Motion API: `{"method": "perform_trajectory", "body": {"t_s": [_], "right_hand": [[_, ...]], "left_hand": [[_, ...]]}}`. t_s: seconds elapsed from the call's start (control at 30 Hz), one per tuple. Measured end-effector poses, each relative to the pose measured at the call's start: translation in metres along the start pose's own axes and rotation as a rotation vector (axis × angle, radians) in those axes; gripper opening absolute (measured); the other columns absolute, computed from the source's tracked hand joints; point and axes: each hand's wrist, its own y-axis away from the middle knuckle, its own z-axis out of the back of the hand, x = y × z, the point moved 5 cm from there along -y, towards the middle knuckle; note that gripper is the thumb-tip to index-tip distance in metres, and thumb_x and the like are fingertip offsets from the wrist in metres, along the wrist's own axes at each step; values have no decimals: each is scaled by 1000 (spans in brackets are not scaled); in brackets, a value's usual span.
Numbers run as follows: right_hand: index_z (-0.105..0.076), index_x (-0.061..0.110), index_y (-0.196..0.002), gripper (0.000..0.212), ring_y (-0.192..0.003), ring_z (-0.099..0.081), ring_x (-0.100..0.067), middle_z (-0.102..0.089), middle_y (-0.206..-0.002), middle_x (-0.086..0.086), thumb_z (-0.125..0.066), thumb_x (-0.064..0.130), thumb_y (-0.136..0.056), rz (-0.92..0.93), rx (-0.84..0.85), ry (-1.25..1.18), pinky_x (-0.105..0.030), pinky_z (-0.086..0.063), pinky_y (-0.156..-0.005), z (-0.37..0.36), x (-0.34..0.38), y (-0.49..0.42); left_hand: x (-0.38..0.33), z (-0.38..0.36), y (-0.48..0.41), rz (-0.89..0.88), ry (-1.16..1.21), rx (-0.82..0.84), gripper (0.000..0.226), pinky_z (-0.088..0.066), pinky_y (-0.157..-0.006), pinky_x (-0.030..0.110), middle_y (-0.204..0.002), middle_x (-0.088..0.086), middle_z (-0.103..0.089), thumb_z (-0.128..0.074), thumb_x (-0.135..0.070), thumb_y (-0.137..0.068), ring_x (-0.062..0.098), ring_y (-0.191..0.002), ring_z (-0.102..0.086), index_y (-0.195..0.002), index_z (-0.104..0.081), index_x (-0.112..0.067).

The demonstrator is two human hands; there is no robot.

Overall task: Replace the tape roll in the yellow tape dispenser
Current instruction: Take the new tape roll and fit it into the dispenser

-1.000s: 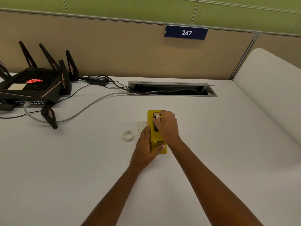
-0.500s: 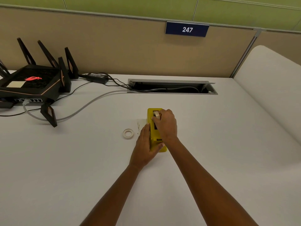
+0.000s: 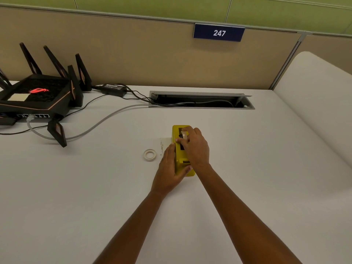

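Over the yellow dispenser, both hands unmoved, tape roll lower.

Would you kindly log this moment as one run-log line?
step: seating tape roll | right hand: holds roll over yellow dispenser | left hand: steadies dispenser | spare ring: on desk

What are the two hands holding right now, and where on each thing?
The left hand grips the yellow tape dispenser along its left side. The right hand pinches a tape roll by its rim, over the dispenser's slot.
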Motion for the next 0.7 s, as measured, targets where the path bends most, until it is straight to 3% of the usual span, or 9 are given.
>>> {"method": "perform_trajectory", "body": {"t_s": [0.23,0.43,0.7], "right_hand": [[-48,14,-119,39,-98,-57,-29,-54,-118,-12,-54,35,-86,38,49,59,-37,-48,-78,-1,-2,-1],[-44,17,-124,42,-96,-58,-29,-54,-118,-12,-56,29,-86,70,98,40,-30,-42,-73,3,-10,3],[-50,13,-120,33,-92,-58,-32,-53,-114,-16,-53,17,-87,167,122,130,-37,-49,-76,11,-7,2]], "left_hand": [[0,0,0,-8,16,-9,82,-37,-108,39,-147,7,-33,-62,-41,-78,22,-134,-35,-141,-17,-14],[0,0,1,7,18,13,79,-40,-106,48,-147,7,-32,-61,-41,-80,22,-134,-35,-141,-18,-15],[0,0,0,17,22,12,80,-41,-105,49,-148,7,-32,-61,-40,-79,23,-134,-35,-141,-18,-15]]}}
